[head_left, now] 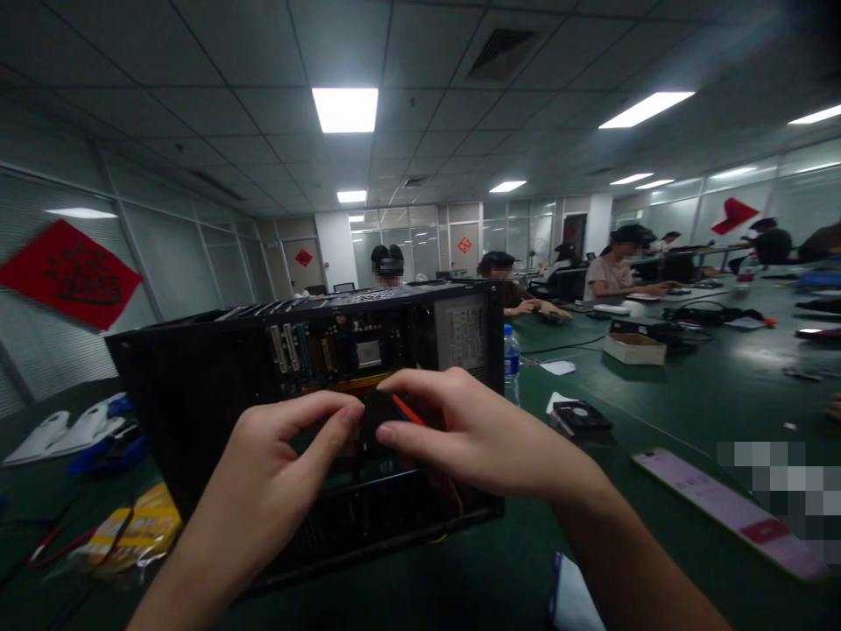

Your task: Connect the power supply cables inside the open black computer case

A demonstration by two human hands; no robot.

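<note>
An open-plan office is serving as a shared workroom, with ceiling light panels (345,109) glowing over glass partition walls (164,254) and seated people (614,263) working along a long green table (689,386).

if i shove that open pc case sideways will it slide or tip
The open pc case would probably slide: it sits broad and low on the smooth green table. With boards and a power supply inside, it is likely heavy.
</note>
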